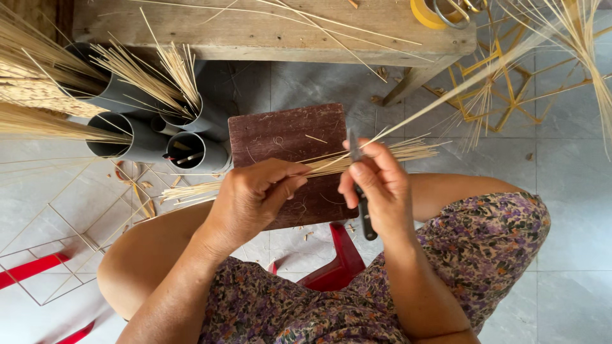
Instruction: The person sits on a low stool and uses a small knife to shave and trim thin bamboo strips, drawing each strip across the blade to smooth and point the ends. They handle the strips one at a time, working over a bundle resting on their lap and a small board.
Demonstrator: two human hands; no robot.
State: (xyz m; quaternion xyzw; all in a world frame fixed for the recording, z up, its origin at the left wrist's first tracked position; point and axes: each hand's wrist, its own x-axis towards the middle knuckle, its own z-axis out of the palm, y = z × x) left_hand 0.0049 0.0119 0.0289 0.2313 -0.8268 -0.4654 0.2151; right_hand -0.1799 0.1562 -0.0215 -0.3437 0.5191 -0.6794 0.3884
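My left hand grips a bundle of thin pale bamboo sticks that runs from lower left to upper right across a dark brown wooden board. My right hand holds a small knife with a black handle, its blade pointing up against the sticks. One long stick rises from my right fingers toward the upper right. Both hands work above my knees, over the board.
Grey plastic tubes filled with stick bundles lie at the left. A wooden bench crosses the top, with a yellow tape roll on it. Yellow stick frames lie at the right; a red stool is under me. The floor is grey tile.
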